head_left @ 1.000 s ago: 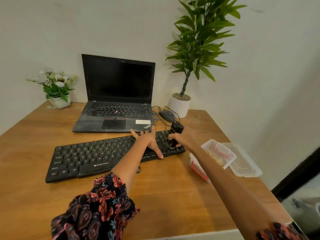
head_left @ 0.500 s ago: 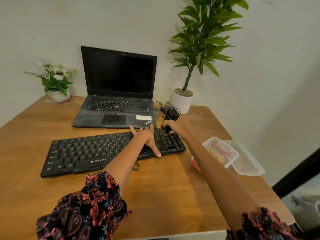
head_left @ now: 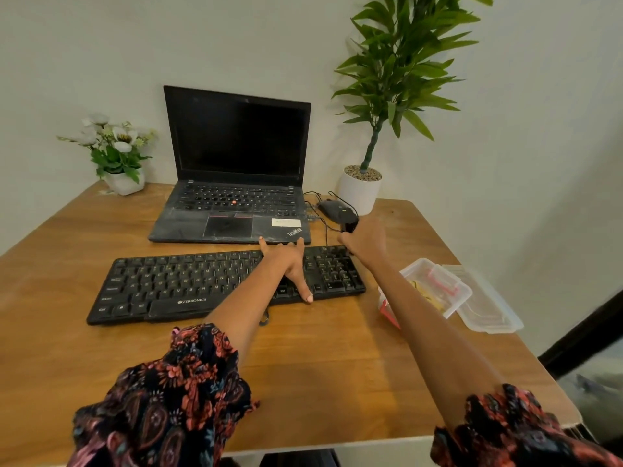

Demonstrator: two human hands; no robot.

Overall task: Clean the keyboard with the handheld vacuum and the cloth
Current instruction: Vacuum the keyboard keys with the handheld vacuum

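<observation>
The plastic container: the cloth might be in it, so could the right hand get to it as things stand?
Probably not freely: the right hand grips the handheld vacuum at the keyboard's far right corner. The plastic container lies open under that forearm, unblocked.

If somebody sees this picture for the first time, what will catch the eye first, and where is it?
First, the two bare arms reaching in: the left hand lies spread on the black keyboard at the middle of the wooden table, while the right hand grips a small black handheld vacuum at the keyboard's far right corner. Behind stands an open laptop, with a tall green plant to its right.
</observation>
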